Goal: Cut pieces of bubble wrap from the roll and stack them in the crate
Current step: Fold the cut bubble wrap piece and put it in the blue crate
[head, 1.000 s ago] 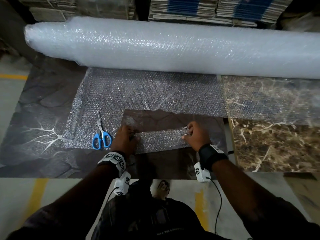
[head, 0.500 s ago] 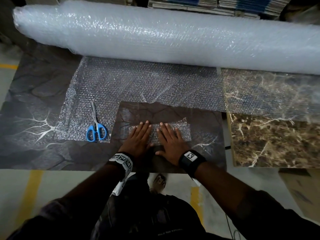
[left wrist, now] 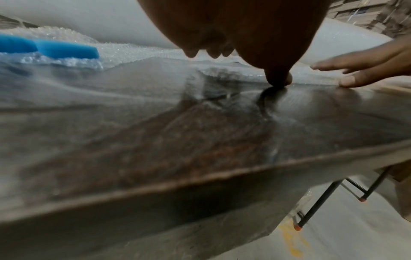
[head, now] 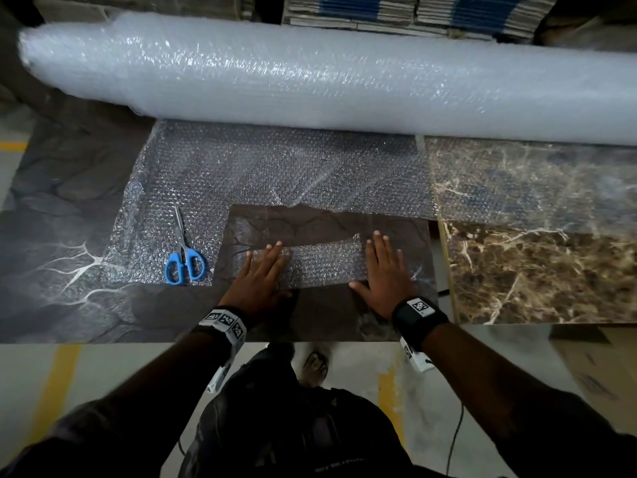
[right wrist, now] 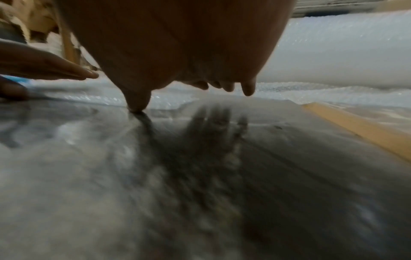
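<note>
— So, what has changed since half a second ago?

— Our hands have slid apart. They lay side by side in the middle of the cut piece of bubble wrap [head: 322,267]; now the left hand [head: 262,278] presses its left end and the right hand [head: 383,270] its right end, with bare wrap showing between them.

— And the fingers?

— Straight and spread on both hands, flat on the wrap, gripping nothing. In the left wrist view our thumb tip [left wrist: 279,80] touches the table [head: 69,236] at the near edge of the piece.

— What does that mean for the task?

— We judge that we are smoothing the piece flat, so this cut is done and the piece is ready to be lifted and stacked. It lies on the dark table near the front edge, inside the notch cut from the unrolled sheet [head: 275,167].

— The scissors?

— The blue-handled scissors [head: 182,253] lie to our left on the unrolled sheet, untouched. The roll [head: 310,74] lies across the back of the table.

— And the crate, with what is in it?

— We cannot see a crate in any view, so we cannot tell how many pieces it holds.
</note>
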### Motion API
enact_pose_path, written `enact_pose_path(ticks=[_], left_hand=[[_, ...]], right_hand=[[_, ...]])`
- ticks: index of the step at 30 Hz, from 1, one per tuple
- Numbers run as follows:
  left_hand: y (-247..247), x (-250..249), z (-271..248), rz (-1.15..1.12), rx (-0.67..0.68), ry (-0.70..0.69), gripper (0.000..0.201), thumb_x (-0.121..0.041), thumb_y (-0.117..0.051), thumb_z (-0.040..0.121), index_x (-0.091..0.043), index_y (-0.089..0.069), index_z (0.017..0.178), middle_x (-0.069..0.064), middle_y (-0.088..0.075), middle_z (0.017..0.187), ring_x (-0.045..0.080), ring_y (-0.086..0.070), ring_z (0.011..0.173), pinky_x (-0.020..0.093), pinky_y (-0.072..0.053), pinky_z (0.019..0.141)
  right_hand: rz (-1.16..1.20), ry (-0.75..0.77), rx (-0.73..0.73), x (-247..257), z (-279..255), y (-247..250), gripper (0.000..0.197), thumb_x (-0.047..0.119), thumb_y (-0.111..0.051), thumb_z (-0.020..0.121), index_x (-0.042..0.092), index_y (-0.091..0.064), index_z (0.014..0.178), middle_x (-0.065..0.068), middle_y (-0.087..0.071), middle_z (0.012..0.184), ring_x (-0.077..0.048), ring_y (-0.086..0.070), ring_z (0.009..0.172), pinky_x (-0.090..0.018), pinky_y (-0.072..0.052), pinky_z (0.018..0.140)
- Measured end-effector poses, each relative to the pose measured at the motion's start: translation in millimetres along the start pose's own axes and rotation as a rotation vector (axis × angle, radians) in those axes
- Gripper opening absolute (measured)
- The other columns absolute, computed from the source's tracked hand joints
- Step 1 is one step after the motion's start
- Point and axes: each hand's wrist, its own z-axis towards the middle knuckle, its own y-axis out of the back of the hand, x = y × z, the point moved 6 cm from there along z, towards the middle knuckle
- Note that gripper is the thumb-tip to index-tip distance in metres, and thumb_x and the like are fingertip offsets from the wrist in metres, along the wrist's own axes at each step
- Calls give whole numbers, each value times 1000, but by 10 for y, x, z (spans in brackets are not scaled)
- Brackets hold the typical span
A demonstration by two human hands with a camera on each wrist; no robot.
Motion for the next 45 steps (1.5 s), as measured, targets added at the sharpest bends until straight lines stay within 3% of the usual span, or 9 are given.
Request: enact_pose_path(ticks=[4,9,14,18,21,28,35,40,45], left_hand=[[11,-38,-59,-66,-28,-49,58,-44,-55,85,-16,-46,136,13,-41,149,34,-43,134,56,-34,109],[203,-117,-125,-154,-212,-15,44,-2,-75,73,1,-62,115,22,-60,124,38,-61,107,42,-50,91],[219,-162,-248,-79,-177,46,16,-13,-61,81,-3,-63,94,17,-64,100,36,-64,84,36,-51,70],[264,-225,-390,-161,-193,137,36,-35,-37,89,-10,-62,99,14,-67,96,35,-63,88,40,-50,75],[290,-285,-519,-254,-190,201,29,-34,-40,95,-11,-57,104,18,-65,97,38,-62,88,40,-46,72],[418,-458,-772,-419,-238,295,20,-22,-49,100,-10,-51,116,16,-67,98,38,-64,90,29,-36,69],[586,-445,-1091,-743,-473,384,52,-28,-80,79,-25,-46,118,-1,-63,97,20,-60,79,35,-53,72],[579,-644,-1436,-797,-570,370,41,-13,-75,83,-24,-44,107,-1,-55,84,9,-51,69,22,-47,64],[531,-977,-1873,-804,-597,301,16,-3,-62,90,-18,-57,91,-4,-60,80,-3,-52,65,15,-41,60]], right_hand=[[64,259,40,489,-33,27,77,44,-61,87,14,-30,151,-9,-17,162,-28,-12,150,-50,-22,118],[106,170,1,535,-102,-26,63,39,-63,87,16,-45,142,-8,-30,158,-29,-27,145,-47,-31,113],[144,169,-85,575,-296,4,41,14,-66,73,12,-63,115,-11,-55,137,-33,-55,123,-45,-46,94],[157,160,-73,526,-476,-13,49,22,-67,76,12,-58,124,-10,-50,141,-30,-48,129,-43,-39,103],[248,117,-68,460,-597,11,52,26,-73,74,15,-56,122,-6,-56,132,-26,-50,122,-40,-40,99],[725,-34,-304,284,-929,144,7,13,-63,86,13,-66,93,-10,-68,83,-28,-65,78,-38,-53,69],[941,-142,-436,233,-1384,277,18,22,-64,88,25,-54,103,0,-62,97,-18,-62,87,-42,-54,77],[994,-132,-588,343,-1866,369,34,9,-58,94,21,-57,126,6,-58,124,-5,-54,106,-11,-45,84],[899,-108,-740,502,-2483,340,27,-4,-58,88,14,-75,97,-4,-67,101,-2,-59,88,-10,-47,78]])
